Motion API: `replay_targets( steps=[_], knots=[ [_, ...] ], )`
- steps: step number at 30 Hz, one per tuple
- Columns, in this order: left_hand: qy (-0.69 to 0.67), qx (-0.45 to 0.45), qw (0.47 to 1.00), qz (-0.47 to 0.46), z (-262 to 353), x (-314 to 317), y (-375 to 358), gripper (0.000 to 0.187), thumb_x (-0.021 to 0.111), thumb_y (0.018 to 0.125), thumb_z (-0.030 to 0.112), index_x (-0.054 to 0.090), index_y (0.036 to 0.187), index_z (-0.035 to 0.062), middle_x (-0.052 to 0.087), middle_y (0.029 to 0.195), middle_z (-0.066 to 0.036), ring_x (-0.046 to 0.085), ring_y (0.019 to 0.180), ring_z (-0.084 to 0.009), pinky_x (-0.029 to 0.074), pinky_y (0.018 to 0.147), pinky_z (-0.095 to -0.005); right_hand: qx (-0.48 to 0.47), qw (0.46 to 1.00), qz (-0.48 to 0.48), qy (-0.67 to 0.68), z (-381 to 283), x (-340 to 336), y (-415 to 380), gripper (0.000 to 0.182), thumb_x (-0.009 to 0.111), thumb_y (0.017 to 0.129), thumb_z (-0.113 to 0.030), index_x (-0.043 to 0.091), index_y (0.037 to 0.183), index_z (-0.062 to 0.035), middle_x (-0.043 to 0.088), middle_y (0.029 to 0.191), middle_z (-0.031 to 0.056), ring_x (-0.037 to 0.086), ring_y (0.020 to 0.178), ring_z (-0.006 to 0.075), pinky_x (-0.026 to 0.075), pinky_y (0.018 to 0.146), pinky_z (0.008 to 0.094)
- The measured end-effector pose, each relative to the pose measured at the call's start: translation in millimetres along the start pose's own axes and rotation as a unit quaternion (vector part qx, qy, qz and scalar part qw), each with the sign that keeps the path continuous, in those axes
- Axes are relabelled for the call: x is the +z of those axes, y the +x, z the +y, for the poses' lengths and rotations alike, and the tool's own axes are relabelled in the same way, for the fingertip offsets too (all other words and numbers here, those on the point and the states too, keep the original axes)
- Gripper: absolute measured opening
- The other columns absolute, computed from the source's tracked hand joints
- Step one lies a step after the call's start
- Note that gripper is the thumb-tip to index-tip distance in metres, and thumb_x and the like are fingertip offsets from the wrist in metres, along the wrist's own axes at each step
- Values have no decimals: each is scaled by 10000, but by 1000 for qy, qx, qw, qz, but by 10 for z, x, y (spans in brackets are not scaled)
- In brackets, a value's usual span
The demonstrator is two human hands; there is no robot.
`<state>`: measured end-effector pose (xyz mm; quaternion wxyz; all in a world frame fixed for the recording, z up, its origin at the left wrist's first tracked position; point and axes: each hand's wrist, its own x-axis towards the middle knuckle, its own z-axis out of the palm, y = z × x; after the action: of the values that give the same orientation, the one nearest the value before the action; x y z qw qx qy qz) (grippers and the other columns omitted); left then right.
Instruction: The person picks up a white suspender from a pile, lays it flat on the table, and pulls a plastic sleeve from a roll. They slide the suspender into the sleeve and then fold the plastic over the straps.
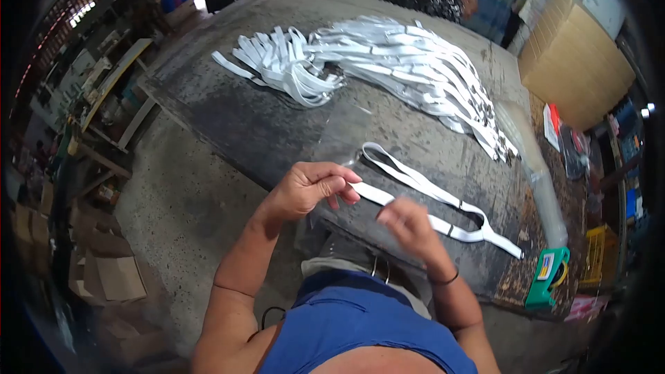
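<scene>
Dark, worn worktable (263,125) is shown bearing a heap of white straps (388,62). One white strap (422,187) is laid near the front edge; its end is pinched by the left hand (312,190). The right hand (409,225) is blurred, fingers loosely curled, just above it.

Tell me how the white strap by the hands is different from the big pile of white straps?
The single strap lies alone, stretched out flat near the table's front edge; the pile holds many straps heaped and overlapping farther back. The left hand pinches the single strap's end, with the blurred right hand just above it; no hand touches the pile. Both are white bands of the same sort, lying on the dark table.
</scene>
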<state>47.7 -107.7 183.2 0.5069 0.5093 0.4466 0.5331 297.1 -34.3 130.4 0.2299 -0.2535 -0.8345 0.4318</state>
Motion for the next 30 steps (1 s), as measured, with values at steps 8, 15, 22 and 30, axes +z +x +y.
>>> replay_targets(
  steps=[8, 15, 22, 30],
  knots=[
    [68, -95, 979, -169, -302, 261, 95, 233, 569, 992, 116, 674, 1154, -14, 724, 969, -94, 683, 946, -160, 548, 836, -311, 196, 829, 33, 522, -69, -53, 354, 482, 468, 1026, -437, 514, 1297, -41, 583, 1237, 105, 635, 977, 177, 542, 833, 343],
    [124, -146, 965, -176, -650, 243, -18, 248, 580, 980, 185, 691, 1086, -10, 734, 950, -113, 690, 932, -164, 540, 842, -316, 26, 883, 162, 440, -74, -162, 457, 119, 658, 931, -84, 629, 1010, -1, 690, 917, 96, 654, 798, 146, 546, 739, 293],
    [689, -84, 675, -249, -1491, -473, -1060, 270, 674, 863, 237, 702, 1020, 19, 700, 971, -194, 675, 959, -311, 525, 856, -368, 45, 903, 236, 356, 139, -336, 301, 136, 666, 929, -91, 645, 1016, 12, 698, 847, 83, 651, 794, 124, 525, 735, 266],
    [188, 166, 965, 77, -698, 227, 111, 431, 765, 855, 318, 636, 1146, 27, 656, 1066, -81, 638, 967, -218, 512, 853, -359, 12, 944, 177, 278, 186, 153, 324, 110, 704, 881, -101, 707, 954, -18, 662, 962, 59, 610, 907, 147, 483, 800, 280]
  ],
)
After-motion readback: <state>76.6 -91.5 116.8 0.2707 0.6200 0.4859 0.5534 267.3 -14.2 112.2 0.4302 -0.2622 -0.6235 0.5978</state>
